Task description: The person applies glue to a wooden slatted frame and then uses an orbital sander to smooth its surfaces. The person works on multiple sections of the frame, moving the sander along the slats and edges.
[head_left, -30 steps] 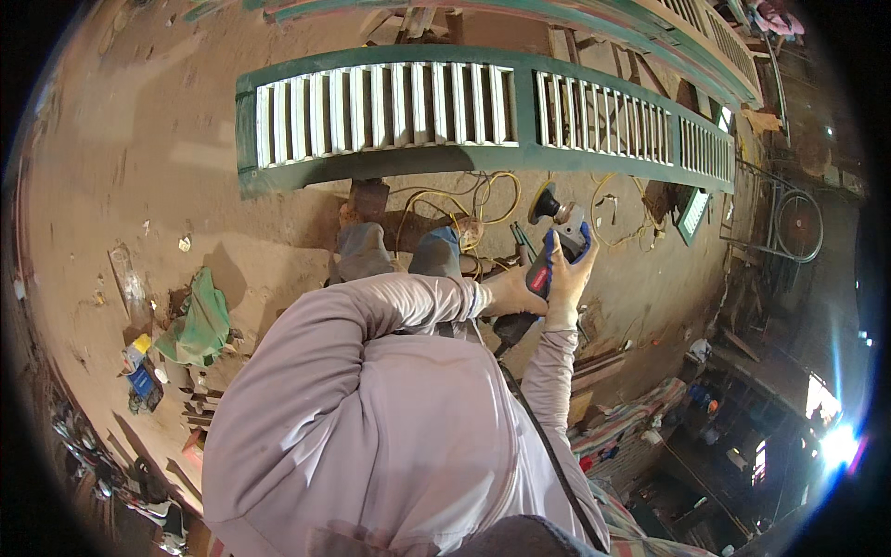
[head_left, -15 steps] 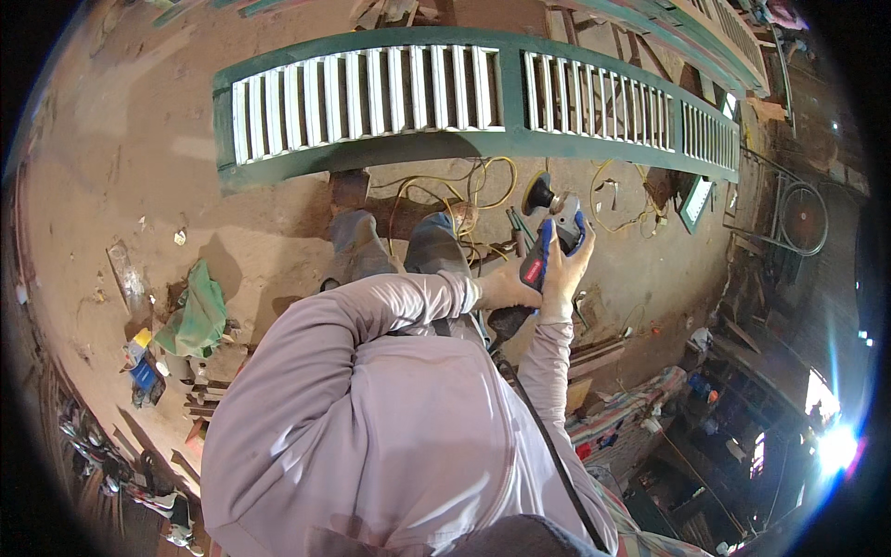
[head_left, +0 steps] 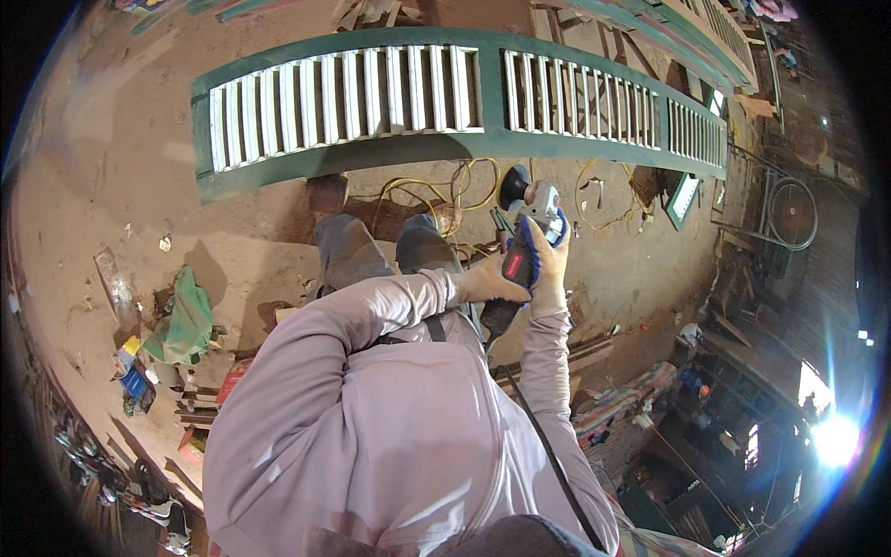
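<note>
You are dressed in a long-sleeved top [head_left: 418,418] of pale mauve-grey cloth, plain and matte, with no marking that can be made out. Its front is broad and loose, with soft creases and a long fold down the right side. Your left sleeve [head_left: 311,348] is full at the upper arm and bunches into wrinkles toward the wrist; your right sleeve [head_left: 546,371] is narrower, ringed with small creases. Below the hem, a short dark band [head_left: 434,328] shows at your waist. Your trousers [head_left: 348,251] are dark grey. Blue covering edges the fingers of your right hand [head_left: 549,265]; whether your left hand [head_left: 487,282] is covered is unclear.
</note>
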The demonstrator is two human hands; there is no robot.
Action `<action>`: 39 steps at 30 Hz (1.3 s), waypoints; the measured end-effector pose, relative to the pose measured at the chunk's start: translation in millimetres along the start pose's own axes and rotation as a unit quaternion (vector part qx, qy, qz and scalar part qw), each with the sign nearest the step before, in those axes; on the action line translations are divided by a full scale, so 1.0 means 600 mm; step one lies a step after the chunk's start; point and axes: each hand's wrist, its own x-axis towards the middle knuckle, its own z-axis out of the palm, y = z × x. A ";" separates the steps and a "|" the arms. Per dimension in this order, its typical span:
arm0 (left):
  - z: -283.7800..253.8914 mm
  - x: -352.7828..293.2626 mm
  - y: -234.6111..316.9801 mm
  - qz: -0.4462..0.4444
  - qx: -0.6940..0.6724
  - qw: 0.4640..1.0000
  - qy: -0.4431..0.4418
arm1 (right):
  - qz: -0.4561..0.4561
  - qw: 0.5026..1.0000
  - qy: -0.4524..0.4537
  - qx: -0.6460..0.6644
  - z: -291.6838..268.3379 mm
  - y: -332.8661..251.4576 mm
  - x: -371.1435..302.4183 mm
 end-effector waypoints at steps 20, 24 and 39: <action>-0.096 0.045 0.028 -0.070 -0.161 0.981 0.084 | -0.186 0.871 -0.043 -0.452 0.037 0.011 0.050; -0.143 0.093 -0.083 0.323 0.593 0.712 0.192 | -0.184 0.867 -0.061 -0.459 0.063 0.003 0.052; -0.151 0.090 0.025 0.205 0.660 0.673 0.266 | -0.171 0.873 -0.073 -0.451 0.097 -0.017 0.101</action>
